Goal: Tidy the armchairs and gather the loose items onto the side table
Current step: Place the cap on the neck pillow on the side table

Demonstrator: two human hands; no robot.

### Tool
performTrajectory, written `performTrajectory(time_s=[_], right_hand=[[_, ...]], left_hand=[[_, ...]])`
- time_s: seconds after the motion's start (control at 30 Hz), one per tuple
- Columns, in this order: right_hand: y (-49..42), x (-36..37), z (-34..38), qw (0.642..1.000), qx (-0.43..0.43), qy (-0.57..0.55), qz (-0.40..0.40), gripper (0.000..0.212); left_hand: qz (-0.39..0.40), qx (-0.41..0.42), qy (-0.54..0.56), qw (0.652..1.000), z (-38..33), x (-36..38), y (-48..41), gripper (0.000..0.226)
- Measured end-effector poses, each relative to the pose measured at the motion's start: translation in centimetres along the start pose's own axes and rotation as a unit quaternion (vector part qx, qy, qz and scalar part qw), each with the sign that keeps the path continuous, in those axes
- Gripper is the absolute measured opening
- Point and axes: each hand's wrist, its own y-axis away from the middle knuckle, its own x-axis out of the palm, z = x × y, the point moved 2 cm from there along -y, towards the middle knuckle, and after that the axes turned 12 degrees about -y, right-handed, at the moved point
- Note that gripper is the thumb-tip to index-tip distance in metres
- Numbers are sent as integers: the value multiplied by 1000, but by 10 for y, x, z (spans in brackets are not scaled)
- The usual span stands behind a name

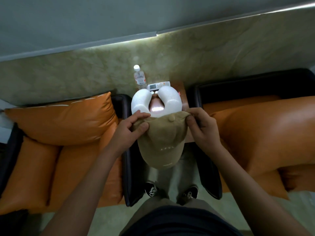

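Observation:
I hold a tan baseball cap (162, 138) over the near end of the brown side table (185, 99), its brim pointing toward me. My left hand (131, 128) pinches the cap's left back edge and my right hand (202, 126) pinches its right back edge. Just beyond the cap, a white U-shaped neck pillow (172, 99) lies on the table. Behind the pillow rest a white remote control (158, 85) and an upright clear water bottle (140, 78). The cap hides the table's near part.
An orange armchair (71, 159) with a loose orange cushion (68, 120) stands on the left, another orange armchair (264, 133) on the right. Their dark armrests (129, 176) flank the narrow gap where my feet stand. A marbled wall runs behind the table.

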Motion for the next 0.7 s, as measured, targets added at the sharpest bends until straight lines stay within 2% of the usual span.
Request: performTrajectory(time_s=[0.07, 0.13, 0.27, 0.4, 0.47, 0.57, 0.7], right_hand=[[-9, 8, 5, 1000, -2, -1, -9, 11], [-16, 16, 11, 1000, 1, 0, -7, 11], [-28, 29, 18, 999, 20, -24, -15, 12], [-35, 30, 9, 996, 52, -64, -22, 14], [-34, 32, 2, 994, 79, -72, 9, 31], [-33, 37, -9, 985, 119, -112, 56, 61], [-40, 41, -21, 962, 181, -203, 33, 79]], left_hand=[[32, 36, -77, 996, -5, -5, -7, 48], [51, 58, -90, 993, -13, -5, -12, 43], [54, 47, 40, 997, -18, -6, -24, 15], [23, 11, 128, 991, -7, -18, -32, 14], [27, 2, 167, 986, 2, -22, -37, 16], [38, 11, 189, 981, 12, -23, -44, 32], [20, 8, 230, 973, 18, -25, -57, 43]])
